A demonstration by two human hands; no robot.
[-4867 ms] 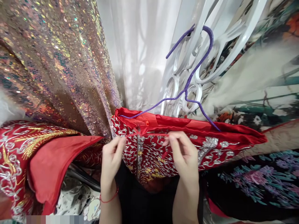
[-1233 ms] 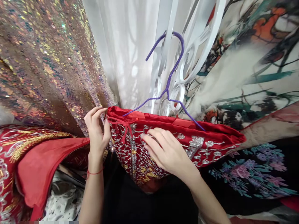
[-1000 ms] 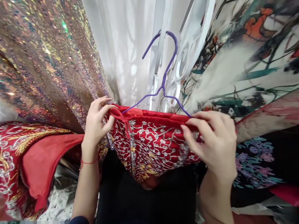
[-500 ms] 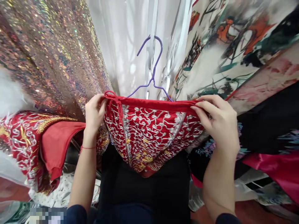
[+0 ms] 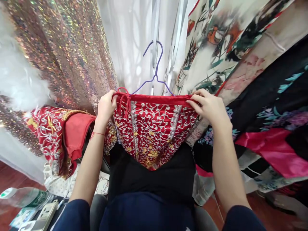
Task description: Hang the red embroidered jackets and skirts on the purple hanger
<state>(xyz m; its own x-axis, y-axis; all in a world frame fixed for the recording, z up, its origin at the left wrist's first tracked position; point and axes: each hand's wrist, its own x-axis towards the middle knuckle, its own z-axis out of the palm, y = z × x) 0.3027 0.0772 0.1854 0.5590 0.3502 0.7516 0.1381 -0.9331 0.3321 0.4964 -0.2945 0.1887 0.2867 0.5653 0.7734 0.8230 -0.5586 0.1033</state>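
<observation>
Left hand (image 5: pixel 106 106) pinching the left end of the red embroidered garment (image 5: pixel 154 128), beside its red tie; right hand (image 5: pixel 209 107) gripping the right end. Stretched flat between both, hung on a purple hanger (image 5: pixel 155 72) before white curtain (image 5: pixel 130 48), sequin fabric (image 5: pixel 72 54) to the left.

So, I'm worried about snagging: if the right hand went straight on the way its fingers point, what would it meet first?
The right hand points left along the red embroidered garment's top edge, so probably that fabric where the purple hanger enters it; depth unclear.
</observation>
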